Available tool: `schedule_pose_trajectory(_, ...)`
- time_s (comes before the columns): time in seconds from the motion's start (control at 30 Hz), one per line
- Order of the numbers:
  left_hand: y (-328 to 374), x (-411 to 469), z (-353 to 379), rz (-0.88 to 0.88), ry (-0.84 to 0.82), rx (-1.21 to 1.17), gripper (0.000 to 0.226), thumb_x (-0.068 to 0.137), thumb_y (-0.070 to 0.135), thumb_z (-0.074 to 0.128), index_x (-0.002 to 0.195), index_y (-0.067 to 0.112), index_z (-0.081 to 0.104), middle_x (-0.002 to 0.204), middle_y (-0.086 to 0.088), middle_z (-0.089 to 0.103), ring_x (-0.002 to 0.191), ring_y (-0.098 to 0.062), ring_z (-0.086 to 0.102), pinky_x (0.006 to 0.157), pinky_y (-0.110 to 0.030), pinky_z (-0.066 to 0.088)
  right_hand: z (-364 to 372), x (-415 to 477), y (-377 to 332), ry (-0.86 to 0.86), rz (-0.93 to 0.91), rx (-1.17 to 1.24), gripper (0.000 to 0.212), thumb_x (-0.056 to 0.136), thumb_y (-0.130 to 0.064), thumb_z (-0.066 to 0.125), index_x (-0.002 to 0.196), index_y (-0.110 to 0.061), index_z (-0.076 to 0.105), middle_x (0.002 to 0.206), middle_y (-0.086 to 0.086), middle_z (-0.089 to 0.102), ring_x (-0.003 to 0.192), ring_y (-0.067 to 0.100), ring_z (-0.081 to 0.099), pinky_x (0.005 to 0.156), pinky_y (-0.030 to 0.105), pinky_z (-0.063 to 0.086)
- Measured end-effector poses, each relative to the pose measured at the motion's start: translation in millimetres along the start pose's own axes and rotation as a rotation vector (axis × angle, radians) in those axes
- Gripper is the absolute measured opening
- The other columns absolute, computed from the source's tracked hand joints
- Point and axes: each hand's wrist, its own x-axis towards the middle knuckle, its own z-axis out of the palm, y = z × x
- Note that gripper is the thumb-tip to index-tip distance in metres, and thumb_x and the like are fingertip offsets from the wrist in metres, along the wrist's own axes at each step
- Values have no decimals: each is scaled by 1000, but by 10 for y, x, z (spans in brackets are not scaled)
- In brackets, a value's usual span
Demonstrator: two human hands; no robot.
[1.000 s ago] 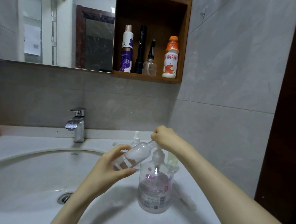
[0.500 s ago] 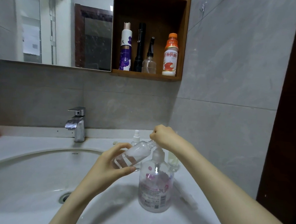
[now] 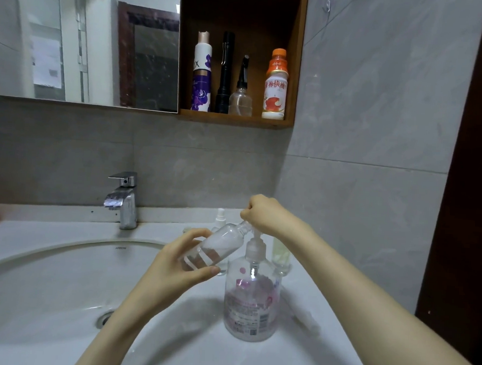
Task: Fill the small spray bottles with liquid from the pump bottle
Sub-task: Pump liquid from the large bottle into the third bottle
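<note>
Our left hand [image 3: 178,267] grips the tilted small spray bottle [image 3: 217,248], neck at the spout of the pump bottle [image 3: 251,305] on the near right counter [image 3: 280,361], whose head our right hand [image 3: 263,214] clenches; 1 hard press, we judge, could squirt liquid past that narrow neck.

1. Left hand [image 3: 179,265] sits just left of the pump bottle [image 3: 251,303]. Thumb on the near side, fingers wrapped over the far side, it grips a small bottle [image 3: 217,248] round the lower body.
2. Left forearm [image 3: 120,324], bare, rises from the bottom edge and angles right toward the pump bottle.
3. Right hand [image 3: 263,214] is directly above the pump bottle, balled into a fist, fingers curled down over the pump head.
4. Right forearm [image 3: 368,295], bare, comes in from the lower right, passing just right of the pump bottle.
</note>
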Motion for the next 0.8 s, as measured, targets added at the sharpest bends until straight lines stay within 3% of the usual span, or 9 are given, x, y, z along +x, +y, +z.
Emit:
schedule_pose_trajectory(0.1, 25, 4, -32, 36, 0, 49, 43, 60, 21, 75, 96, 37, 60, 96, 17, 66, 75, 3, 61, 65, -7, 45, -25, -22, -42, -1, -16, -25, 34, 90, -18, 43, 60, -14, 28, 65, 4, 33, 63, 26, 34, 48, 29, 23)
schedule_pose_trajectory(0.2, -10, -11, -22, 30, -9, 20, 41, 63, 10, 81, 95, 29, 63, 94, 9, 69, 73, 3, 62, 64, -7, 44, 5, -60, -25, -42, 20, 35, 29, 92, -12, 41, 64, -11, 34, 73, 8, 41, 54, 18, 31, 46, 27, 24)
schedule_pose_trajectory(0.3, -54, 7, 7, 25, -8, -2, 42, 62, 10, 81, 95, 29, 63, 94, 6, 68, 68, 2, 60, 63, -8, 45, 41, -34, 9, -66, 25, 72, 14, 92, -10, 41, 79, -7, 46, 89, 13, 47, 63, 22, 39, 48, 25, 26)
schedule_pose_trajectory(0.37, -74, 11, 16, 13, 5, -10, 42, 59, 17, 77, 97, 29, 63, 92, 4, 68, 64, 0, 59, 62, -11, 46, 51, -5, 17, -63, 15, 35, 16, 92, -11, 40, 77, -8, 45, 83, 11, 45, 68, 25, 40, 49, 27, 27)
schedule_pose_trajectory(0.5, -39, 31, -6, 30, -7, 25, 44, 70, -3, 79, 100, 23, 60, 93, 13, 67, 70, 4, 61, 63, -6, 45, -19, 7, 0, -16, 10, -37, 30, 90, -17, 43, 62, -15, 31, 70, 4, 36, 72, 27, 38, 51, 29, 24)
schedule_pose_trajectory(0.63, -25, 29, -4, 35, -14, 23, 44, 69, -9, 76, 100, 18, 60, 93, 8, 68, 68, 5, 60, 61, -6, 43, 11, 22, 13, -21, 24, 2, 22, 91, -14, 42, 70, -11, 41, 77, 7, 43, 72, 27, 42, 53, 29, 29)
schedule_pose_trajectory(0.7, -53, 26, 14, 26, -16, -15, 44, 67, -2, 81, 99, 22, 62, 92, 4, 69, 68, 4, 61, 62, -6, 44, 47, 39, 23, -31, 36, 28, 17, 89, -10, 41, 73, -9, 44, 83, 10, 47, 74, 28, 42, 55, 29, 31)
schedule_pose_trajectory(0.8, -73, 29, 14, 7, -12, -48, 41, 59, 16, 76, 96, 29, 63, 94, 7, 69, 72, 1, 63, 65, -9, 47, 47, 47, -4, -40, 50, -5, 29, 88, -8, 41, 61, -12, 32, 68, 7, 38, 73, 27, 37, 49, 29, 24)
